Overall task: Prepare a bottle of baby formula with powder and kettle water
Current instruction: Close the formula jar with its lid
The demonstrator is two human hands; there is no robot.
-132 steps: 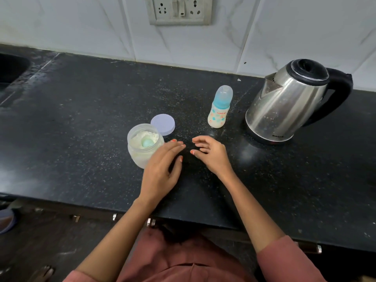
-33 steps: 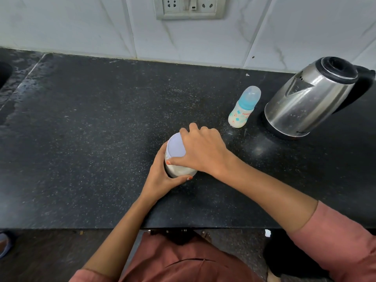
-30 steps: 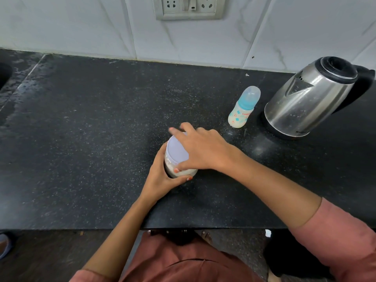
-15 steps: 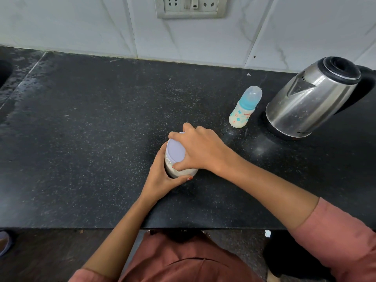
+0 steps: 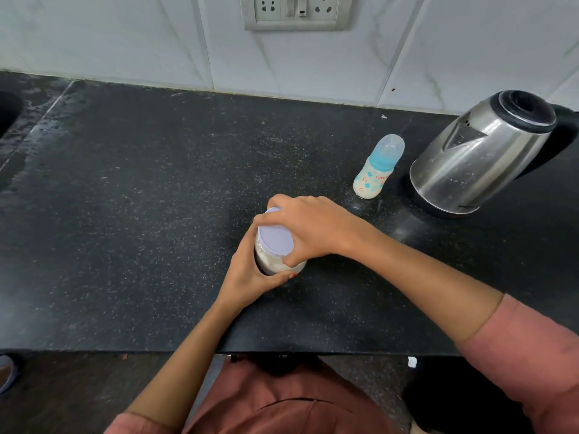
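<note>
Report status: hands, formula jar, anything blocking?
Left hand grips the powder jar. Right hand grips the lilac lid on top. Capped baby bottle stands beside the kettle, apart from both hands. Nothing in the way.

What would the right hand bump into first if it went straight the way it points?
The right hand grips the round lilac plastic lid; past it, probably just bare black stone counter.

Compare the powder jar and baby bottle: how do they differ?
The clear powder jar with a lilac lid is squat and wide; the small blue-collared baby bottle is slim. The left hand and right hand grip the jar; the bottle stands untouched. Both are closed.
</note>
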